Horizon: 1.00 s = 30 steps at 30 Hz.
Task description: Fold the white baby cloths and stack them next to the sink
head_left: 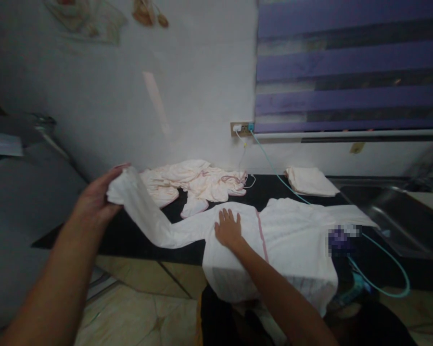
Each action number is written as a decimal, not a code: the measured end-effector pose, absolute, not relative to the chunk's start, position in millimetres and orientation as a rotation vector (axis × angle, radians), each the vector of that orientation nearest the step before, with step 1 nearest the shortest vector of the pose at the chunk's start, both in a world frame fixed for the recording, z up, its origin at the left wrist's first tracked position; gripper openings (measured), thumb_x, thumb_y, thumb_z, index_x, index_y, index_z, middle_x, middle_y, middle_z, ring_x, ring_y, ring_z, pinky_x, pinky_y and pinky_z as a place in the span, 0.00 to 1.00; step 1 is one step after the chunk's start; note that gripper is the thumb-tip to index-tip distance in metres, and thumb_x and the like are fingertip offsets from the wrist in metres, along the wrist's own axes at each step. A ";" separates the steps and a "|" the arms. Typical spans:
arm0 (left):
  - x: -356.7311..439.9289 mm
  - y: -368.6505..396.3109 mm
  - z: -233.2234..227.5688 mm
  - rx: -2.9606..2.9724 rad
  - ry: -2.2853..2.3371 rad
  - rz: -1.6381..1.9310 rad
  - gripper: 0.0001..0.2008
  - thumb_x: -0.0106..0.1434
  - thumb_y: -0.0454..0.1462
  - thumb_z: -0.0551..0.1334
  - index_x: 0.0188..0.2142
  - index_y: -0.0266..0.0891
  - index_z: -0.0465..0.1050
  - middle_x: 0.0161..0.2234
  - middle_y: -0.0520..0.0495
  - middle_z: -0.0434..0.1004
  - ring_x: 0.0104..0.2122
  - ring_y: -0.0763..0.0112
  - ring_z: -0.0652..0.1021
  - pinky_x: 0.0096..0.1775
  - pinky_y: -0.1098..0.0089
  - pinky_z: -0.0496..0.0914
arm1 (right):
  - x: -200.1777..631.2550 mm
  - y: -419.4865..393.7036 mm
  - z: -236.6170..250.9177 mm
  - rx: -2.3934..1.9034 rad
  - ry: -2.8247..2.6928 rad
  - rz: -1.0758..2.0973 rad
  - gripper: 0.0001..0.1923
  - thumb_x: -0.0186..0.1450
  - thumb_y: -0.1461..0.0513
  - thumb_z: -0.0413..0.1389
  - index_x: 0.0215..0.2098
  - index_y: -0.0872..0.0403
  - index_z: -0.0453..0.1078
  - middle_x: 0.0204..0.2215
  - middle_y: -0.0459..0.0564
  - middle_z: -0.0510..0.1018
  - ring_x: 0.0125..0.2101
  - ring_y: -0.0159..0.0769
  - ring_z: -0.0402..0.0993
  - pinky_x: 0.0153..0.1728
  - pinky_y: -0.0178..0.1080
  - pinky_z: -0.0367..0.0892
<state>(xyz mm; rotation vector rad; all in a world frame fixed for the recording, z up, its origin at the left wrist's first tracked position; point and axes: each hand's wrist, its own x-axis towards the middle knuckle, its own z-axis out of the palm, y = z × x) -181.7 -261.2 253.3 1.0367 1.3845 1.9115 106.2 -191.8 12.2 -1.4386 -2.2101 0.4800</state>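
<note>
White cloth covers much of the dark worktop (137,240): a large robe (292,240) with a thin pink trim line lies spread across the middle, its lower part hanging over the front edge. One long sleeve (147,211) runs from the robe's body toward the left end of the worktop and lifts off the surface there.

The left hand (97,194) holds the end of that sleeve raised above the left end of the worktop. Its fingers are curled over the cuff from above and the thumb sits beneath, so the cloth is pinched between them; the grip is closed tight on the fabric.

The right hand (228,228) lies flat on the robe's body, just right of where the sleeve joins it. The fingers are spread and straight, palm down, pressing on the cloth and gripping nothing.

Behind the sleeve, near the back edge, sits a crumpled heap (195,182) of pale pinkish clothes. Further right along the back edge lies a folded cloth (310,181). A teal cable (382,283) runs from a wall socket (241,128) down across the worktop, passes by the robe, and loops off the front right. A steel sink (393,211) occupies the right end.
</note>
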 end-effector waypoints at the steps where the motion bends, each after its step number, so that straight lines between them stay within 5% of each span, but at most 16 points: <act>1: -162.3 -257.2 259.9 0.990 1.323 1.865 0.25 0.63 0.37 0.68 0.59 0.32 0.75 0.40 0.48 0.80 0.36 0.76 0.74 0.35 0.78 0.73 | 106.8 -190.1 14.2 -1.392 -2.157 0.573 0.29 0.75 0.55 0.49 0.72 0.54 0.60 0.74 0.61 0.56 0.75 0.52 0.44 0.71 0.65 0.35; 3: -123.0 -249.2 270.5 0.979 1.253 1.807 0.29 0.60 0.38 0.71 0.60 0.32 0.74 0.38 0.49 0.79 0.33 0.77 0.72 0.33 0.79 0.69 | 109.2 -184.9 23.3 -1.291 -2.048 0.736 0.29 0.75 0.57 0.49 0.71 0.57 0.61 0.73 0.65 0.58 0.75 0.53 0.45 0.71 0.64 0.37; 6: -66.6 -234.2 278.4 1.147 1.157 1.741 0.28 0.54 0.40 0.74 0.53 0.30 0.79 0.41 0.47 0.80 0.34 0.75 0.72 0.35 0.75 0.67 | 118.4 -175.9 45.4 -1.187 -1.945 0.868 0.27 0.78 0.55 0.41 0.70 0.59 0.61 0.69 0.66 0.66 0.70 0.46 0.59 0.69 0.55 0.54; 11: 17.8 -195.9 266.3 1.463 1.033 1.566 0.27 0.54 0.48 0.73 0.47 0.31 0.80 0.50 0.38 0.81 0.45 0.63 0.78 0.47 0.65 0.69 | 155.5 -174.9 88.6 -0.873 -1.639 1.340 0.35 0.78 0.46 0.26 0.66 0.52 0.61 0.60 0.59 0.77 0.52 0.39 0.80 0.52 0.45 0.75; 14: 64.9 -173.9 243.7 1.629 1.045 1.362 0.29 0.57 0.53 0.70 0.47 0.31 0.79 0.52 0.33 0.80 0.49 0.58 0.79 0.51 0.61 0.69 | 192.0 -180.4 113.0 -0.639 -1.213 1.670 0.39 0.75 0.37 0.30 0.62 0.52 0.64 0.59 0.60 0.77 0.53 0.43 0.80 0.53 0.46 0.75; 21: 134.1 -172.6 179.3 2.017 1.036 0.745 0.35 0.61 0.57 0.65 0.60 0.37 0.75 0.59 0.34 0.76 0.55 0.55 0.78 0.55 0.60 0.72 | 279.6 -175.9 115.0 -0.644 -0.920 1.705 0.40 0.70 0.32 0.34 0.51 0.52 0.70 0.48 0.59 0.82 0.51 0.48 0.80 0.49 0.48 0.77; 26: 113.2 -181.9 121.2 2.138 1.419 0.678 0.37 0.70 0.55 0.52 0.69 0.33 0.63 0.69 0.34 0.62 0.69 0.56 0.64 0.71 0.59 0.55 | 317.8 -159.7 74.7 -0.949 -1.062 1.515 0.24 0.68 0.42 0.52 0.42 0.52 0.70 0.43 0.59 0.83 0.48 0.50 0.81 0.44 0.49 0.78; 30: 77.4 -190.2 60.1 2.026 1.873 0.479 0.35 0.70 0.48 0.49 0.66 0.23 0.66 0.67 0.22 0.63 0.68 0.40 0.64 0.68 0.41 0.54 | 335.7 -145.3 53.5 -1.143 -1.068 1.386 0.11 0.65 0.54 0.57 0.42 0.50 0.70 0.40 0.56 0.83 0.43 0.47 0.82 0.43 0.48 0.79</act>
